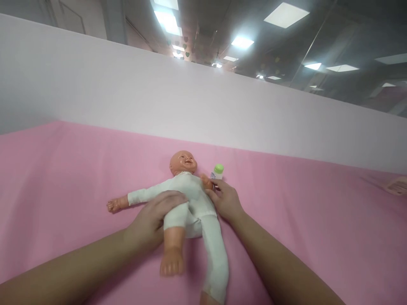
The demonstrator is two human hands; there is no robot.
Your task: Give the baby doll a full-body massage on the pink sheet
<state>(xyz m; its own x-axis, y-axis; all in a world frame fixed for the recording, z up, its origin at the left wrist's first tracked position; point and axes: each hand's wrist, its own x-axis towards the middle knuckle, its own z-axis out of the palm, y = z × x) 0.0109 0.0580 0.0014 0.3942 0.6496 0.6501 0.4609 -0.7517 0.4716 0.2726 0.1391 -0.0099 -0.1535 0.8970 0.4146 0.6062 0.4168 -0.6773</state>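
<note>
Extending 2 bare forearms (104,248) from the lower edge, curling the left hand (155,212) over the bent thigh of a white-clad doll (193,195) with fingers pressed together, and pinching its small hand between thumb and index finger of the right hand (228,201). Positioning the doll on its back on a pink sheet (95,161), with a green-capped bottle (218,169) just beyond the right fingertips and a white wall (203,101) behind.

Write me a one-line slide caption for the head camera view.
A doll lies on a pink surface, left hand on its leg, right hand at its arm, a green-capped bottle just beyond.
</note>
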